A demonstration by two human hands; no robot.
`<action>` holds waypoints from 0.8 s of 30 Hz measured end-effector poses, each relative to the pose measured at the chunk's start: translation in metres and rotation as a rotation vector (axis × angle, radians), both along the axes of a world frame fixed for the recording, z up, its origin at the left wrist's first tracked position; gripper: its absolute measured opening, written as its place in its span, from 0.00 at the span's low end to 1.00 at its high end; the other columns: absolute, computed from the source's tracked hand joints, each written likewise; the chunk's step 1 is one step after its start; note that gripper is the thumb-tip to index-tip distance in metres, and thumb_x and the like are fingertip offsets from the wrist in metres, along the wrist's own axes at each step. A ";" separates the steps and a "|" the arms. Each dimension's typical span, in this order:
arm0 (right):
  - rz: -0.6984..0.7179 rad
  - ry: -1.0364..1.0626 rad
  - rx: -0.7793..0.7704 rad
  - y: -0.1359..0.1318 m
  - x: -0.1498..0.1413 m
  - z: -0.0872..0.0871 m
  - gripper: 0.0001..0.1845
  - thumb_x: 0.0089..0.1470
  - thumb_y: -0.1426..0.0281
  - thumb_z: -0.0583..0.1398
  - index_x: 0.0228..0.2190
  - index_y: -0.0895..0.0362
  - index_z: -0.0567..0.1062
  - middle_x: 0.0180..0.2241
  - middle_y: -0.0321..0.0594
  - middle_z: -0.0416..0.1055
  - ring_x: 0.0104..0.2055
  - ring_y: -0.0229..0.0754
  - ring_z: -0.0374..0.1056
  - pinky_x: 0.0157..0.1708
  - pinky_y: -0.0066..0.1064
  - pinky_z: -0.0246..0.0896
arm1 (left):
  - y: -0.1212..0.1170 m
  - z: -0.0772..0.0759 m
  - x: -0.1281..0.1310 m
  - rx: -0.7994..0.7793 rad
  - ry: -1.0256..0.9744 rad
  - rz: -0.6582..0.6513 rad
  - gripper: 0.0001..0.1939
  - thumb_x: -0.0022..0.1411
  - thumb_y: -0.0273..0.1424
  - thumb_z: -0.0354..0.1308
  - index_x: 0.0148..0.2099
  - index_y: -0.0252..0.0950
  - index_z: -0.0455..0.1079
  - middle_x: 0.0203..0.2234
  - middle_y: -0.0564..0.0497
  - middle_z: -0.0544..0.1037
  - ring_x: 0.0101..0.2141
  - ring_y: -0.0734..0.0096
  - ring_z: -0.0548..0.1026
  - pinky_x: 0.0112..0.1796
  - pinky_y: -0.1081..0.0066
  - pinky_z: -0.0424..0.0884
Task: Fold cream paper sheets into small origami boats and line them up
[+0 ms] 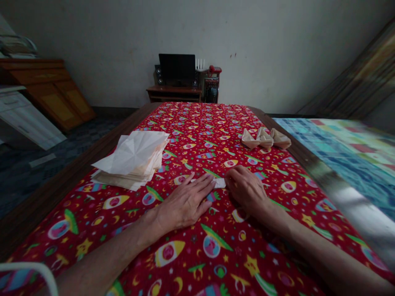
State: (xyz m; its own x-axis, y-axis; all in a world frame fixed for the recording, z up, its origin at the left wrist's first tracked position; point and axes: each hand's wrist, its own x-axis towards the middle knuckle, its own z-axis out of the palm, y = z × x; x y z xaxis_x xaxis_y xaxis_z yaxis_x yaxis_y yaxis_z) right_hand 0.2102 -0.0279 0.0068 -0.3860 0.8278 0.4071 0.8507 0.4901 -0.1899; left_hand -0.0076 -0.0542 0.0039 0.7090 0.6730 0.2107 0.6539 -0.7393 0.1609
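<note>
A narrow folded strip of white paper (220, 183) lies on the red patterned cloth in the middle of the table. My left hand (188, 201) rests flat over its left part, fingers stretched out and pressing on it. At the strip's right end, my right hand (245, 185) is closed, with curled fingers; their tips are hidden beneath the hand. To the left is a loose stack of creased paper sheets (135, 154), white on top and tan below. Folded tan paper pieces (265, 139) stand close together in a row at the right.
The red cloth (197, 267) covers a long dark-edged table. A white curved bar (33, 267) shows at lower left. Beyond the table are a monitor (177, 66) and red telephone (215, 69). Cabinets (52, 94) stand left; a bed (339, 152) lies right.
</note>
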 end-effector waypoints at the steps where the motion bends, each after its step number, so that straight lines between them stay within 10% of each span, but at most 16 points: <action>1: 0.044 -0.041 0.042 -0.004 -0.002 0.001 0.12 0.58 0.71 0.51 0.35 0.58 0.74 0.39 0.50 0.74 0.38 0.47 0.69 0.36 0.36 0.63 | -0.001 0.001 0.000 -0.006 0.005 0.000 0.25 0.68 0.38 0.43 0.64 0.36 0.51 0.62 0.47 0.57 0.63 0.65 0.50 0.61 0.54 0.45; 5: 0.328 -0.149 0.059 -0.024 -0.013 0.001 0.21 0.60 0.75 0.48 0.53 0.62 0.66 0.55 0.52 0.64 0.58 0.50 0.59 0.55 0.45 0.57 | -0.002 0.004 0.001 -0.003 0.021 -0.008 0.23 0.69 0.37 0.42 0.63 0.36 0.54 0.62 0.45 0.58 0.63 0.63 0.52 0.60 0.55 0.48; 11: 0.391 -0.199 -0.074 -0.039 -0.002 -0.003 0.34 0.62 0.59 0.49 0.63 0.63 0.49 0.64 0.51 0.45 0.65 0.48 0.43 0.61 0.46 0.49 | -0.003 0.002 0.002 0.059 0.051 0.012 0.23 0.69 0.36 0.42 0.62 0.35 0.55 0.62 0.45 0.58 0.62 0.64 0.53 0.60 0.57 0.50; 24: 0.369 -0.223 -0.063 -0.033 0.013 -0.003 0.27 0.63 0.62 0.48 0.60 0.58 0.57 0.61 0.47 0.55 0.62 0.48 0.51 0.59 0.48 0.51 | -0.011 0.009 -0.024 0.123 0.105 0.120 0.20 0.68 0.30 0.43 0.60 0.37 0.59 0.60 0.49 0.62 0.59 0.66 0.60 0.59 0.60 0.53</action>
State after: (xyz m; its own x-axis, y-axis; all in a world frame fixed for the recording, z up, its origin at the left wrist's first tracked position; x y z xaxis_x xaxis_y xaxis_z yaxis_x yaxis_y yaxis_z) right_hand 0.2233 -0.0606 0.0034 -0.7332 0.6386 0.2337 0.6445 0.7622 -0.0606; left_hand -0.0314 -0.0650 0.0126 0.6480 0.7276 0.2254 0.7467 -0.6652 0.0007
